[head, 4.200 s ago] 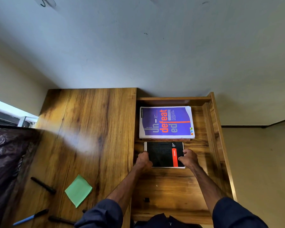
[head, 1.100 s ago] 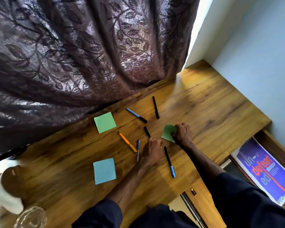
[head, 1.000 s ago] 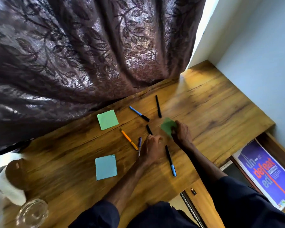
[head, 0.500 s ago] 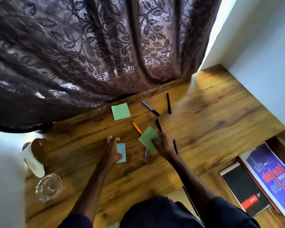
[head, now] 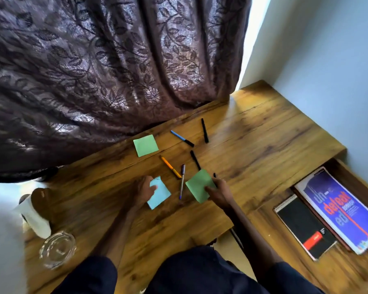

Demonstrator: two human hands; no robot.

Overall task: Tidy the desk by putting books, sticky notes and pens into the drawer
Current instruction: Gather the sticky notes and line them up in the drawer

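Since half a second ago, my left hand (head: 143, 188) has lifted the light-blue sticky pad (head: 159, 196); my right hand (head: 219, 193) pinches the green square pad (head: 198, 185) above the wooden counter (head: 253, 149). Open drawer (head: 285, 240) holds black spiral notebook (head: 304, 225), purple book (head: 338, 209). Left: six pens (head: 170, 166), far green pad (head: 146, 145).

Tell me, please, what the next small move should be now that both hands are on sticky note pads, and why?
Probably lift both pads and carry them right, to the open drawer. The right hand already pinches the green sticky pad, and the left hand grips the blue sticky pad. The black notebook and purple book already lie in the drawer.
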